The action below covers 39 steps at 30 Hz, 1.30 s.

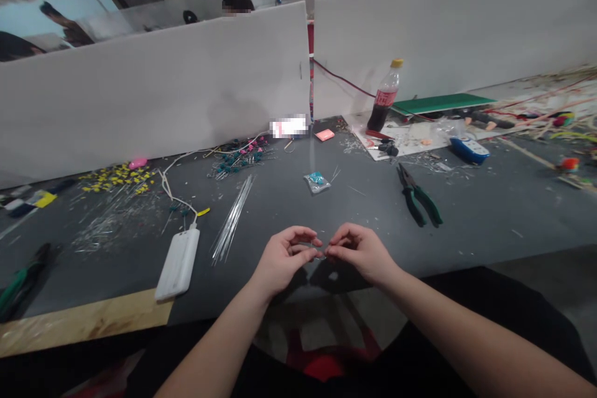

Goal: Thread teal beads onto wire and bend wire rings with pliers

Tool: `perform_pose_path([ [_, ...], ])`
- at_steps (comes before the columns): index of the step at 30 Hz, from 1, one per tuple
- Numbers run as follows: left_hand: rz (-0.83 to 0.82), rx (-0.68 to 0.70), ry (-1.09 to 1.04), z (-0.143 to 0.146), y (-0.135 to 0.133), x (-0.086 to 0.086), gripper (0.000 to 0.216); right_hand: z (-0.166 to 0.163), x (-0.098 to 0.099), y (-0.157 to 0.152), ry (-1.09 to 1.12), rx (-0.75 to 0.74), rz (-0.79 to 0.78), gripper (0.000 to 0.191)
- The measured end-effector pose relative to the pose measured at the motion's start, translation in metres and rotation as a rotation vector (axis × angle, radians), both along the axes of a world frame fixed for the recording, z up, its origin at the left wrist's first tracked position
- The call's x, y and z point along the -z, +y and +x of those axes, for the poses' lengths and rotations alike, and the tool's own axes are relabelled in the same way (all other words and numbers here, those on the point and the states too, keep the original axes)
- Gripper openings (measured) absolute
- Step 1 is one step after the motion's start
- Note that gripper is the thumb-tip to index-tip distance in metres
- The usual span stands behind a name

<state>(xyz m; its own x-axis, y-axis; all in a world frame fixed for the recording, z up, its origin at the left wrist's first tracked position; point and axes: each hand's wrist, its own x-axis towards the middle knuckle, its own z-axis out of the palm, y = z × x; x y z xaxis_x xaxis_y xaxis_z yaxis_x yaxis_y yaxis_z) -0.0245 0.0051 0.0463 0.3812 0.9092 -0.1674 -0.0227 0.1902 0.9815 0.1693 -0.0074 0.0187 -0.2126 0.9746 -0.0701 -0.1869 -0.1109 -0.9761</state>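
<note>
My left hand (291, 255) and my right hand (357, 252) meet fingertip to fingertip above the front edge of the dark table (373, 205). Both are closed in a pinch. Whatever lies between the fingertips is too small to make out. Just beyond them is a small clear plastic bag (317, 183) with teal material inside. To the left of my left hand lies a bundle of thin straight wires (234, 217). Green-handled pliers (417, 194) rest to the right, with their jaws pointing away from me.
A white power bank (178, 264) with a cable lies at left, near yellow-tipped wires (119, 178) and teal-tipped wires (233, 163). More pliers (23, 283) sit at far left. A cola bottle (385, 96) stands at the back, before white partitions (443, 31). A blue device (469, 151) lies at right.
</note>
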Motion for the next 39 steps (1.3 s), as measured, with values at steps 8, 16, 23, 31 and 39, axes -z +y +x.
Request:
perform_pose_path([
  [8, -0.077, -0.047, -0.091, 0.002, 0.000, -0.003, 0.032, -0.001, 0.006, 0.001, 0.389, -0.212, -0.103, 0.030],
  [16, -0.138, -0.018, -0.172, 0.005, -0.004, -0.003, 0.030, -0.004, 0.010, -0.004, 0.492, -0.268, -0.130, 0.035],
  [23, -0.166, -0.011, -0.209, 0.007, -0.009, -0.001, 0.029, -0.004, 0.016, -0.006, 0.516, -0.290, -0.118, 0.033],
  [31, -0.142, 0.034, -0.181, 0.005, -0.009, -0.001, 0.027, 0.001, 0.014, -0.003, 0.488, -0.324, -0.136, 0.029],
  [39, -0.123, 0.056, -0.172, 0.006, -0.007, 0.001, 0.026, -0.001, 0.013, -0.004, 0.504, -0.316, -0.158, 0.028],
])
